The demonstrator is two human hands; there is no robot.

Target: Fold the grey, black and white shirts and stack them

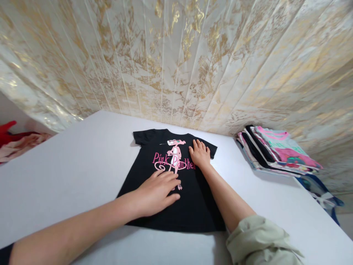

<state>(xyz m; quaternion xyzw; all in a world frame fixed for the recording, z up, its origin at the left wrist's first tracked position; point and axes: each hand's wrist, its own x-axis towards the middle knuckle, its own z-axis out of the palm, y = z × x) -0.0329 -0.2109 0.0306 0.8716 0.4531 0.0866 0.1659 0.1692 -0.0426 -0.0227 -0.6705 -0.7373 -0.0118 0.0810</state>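
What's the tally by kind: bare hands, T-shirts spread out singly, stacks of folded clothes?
Bare hands: 2, left hand and right hand
Spread-out T-shirts: 1, black Pink Panther T-shirt
Stacks of folded clothes: 1, folded clothes stack (pieces inside not countable)
Total: 4

White table (pixel 74 165): black T-shirt (pixel 194 198) laid flat, printed side up. Stack of folded clothes (pixel 271 152) to the right of the T-shirt, apart from it, at table edge.

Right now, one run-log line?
left hand: open, on black T-shirt | right hand: open, on T-shirt, upper right | T-shirt: spread flat, print up | folded clothes: right, on white table
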